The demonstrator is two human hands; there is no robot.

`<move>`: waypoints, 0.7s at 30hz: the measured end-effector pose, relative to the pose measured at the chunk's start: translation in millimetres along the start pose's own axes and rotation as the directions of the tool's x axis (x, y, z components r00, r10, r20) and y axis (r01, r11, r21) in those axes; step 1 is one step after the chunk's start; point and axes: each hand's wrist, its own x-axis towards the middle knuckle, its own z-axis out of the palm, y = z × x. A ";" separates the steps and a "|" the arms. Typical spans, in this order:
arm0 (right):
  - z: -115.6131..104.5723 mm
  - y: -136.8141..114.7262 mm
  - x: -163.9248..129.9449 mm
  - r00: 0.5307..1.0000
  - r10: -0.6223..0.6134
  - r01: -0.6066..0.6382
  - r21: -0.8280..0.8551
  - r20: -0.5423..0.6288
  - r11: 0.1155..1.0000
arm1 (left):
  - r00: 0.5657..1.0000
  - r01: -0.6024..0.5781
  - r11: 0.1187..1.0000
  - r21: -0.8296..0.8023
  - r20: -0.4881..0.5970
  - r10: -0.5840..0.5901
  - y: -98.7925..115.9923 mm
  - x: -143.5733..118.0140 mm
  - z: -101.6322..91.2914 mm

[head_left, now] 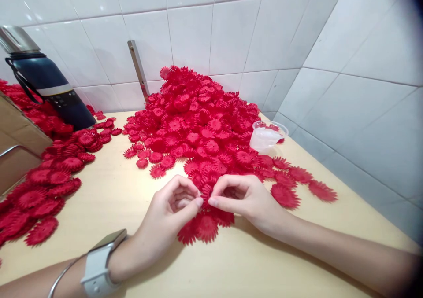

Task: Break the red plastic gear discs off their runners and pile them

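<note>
My left hand [176, 205] and my right hand [239, 199] face each other at the near edge of a heap of red fringed fabric flowers [198, 117]. Each has its thumb and forefinger pinched together. Between the fingertips shows a red fabric flower [205, 194], seen partly edge-on, with both hands gripping its sides. The flowers behind it are the same red, so its outline is hard to separate. More flat flowers [207, 227] lie on the table just below my fingers. A watch with a pale strap [97, 263] sits on my left wrist.
At the right of the heap stands a clear plastic cup [266, 137]. A dark blue flask [56, 86] and a cardboard box [20, 139] are on the left, among more red flowers [42, 192]. A metal strip [137, 67] leans on the tiled wall [191, 34].
</note>
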 end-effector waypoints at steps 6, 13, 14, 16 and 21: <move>0.9 -3.3 -2.7 0.998 -0.006 0.008 -0.036 0.070 0.999 | 0.999 0.008 0.998 -0.061 0.040 -0.006 0.3 1.4 -0.1; 1.5 -0.1 -2.1 0.997 0.019 -0.017 -0.028 0.071 0.999 | 0.998 0.002 0.999 -0.043 0.062 0.000 -2.0 -0.5 -0.7; 1.4 0.1 -1.9 0.997 0.021 -0.019 -0.030 0.069 0.999 | 0.998 0.001 0.999 -0.042 0.071 0.002 -2.0 -0.5 -0.7; 1.0 0.4 -1.6 0.998 0.020 -0.018 -0.036 0.066 0.999 | 0.997 0.000 0.999 -0.047 0.079 0.004 -1.7 0.0 -0.5; -0.6 2.8 -1.4 0.998 -0.003 0.004 -0.007 0.061 1.000 | 0.994 0.043 0.994 -0.097 0.103 -0.033 0.0 1.3 -0.2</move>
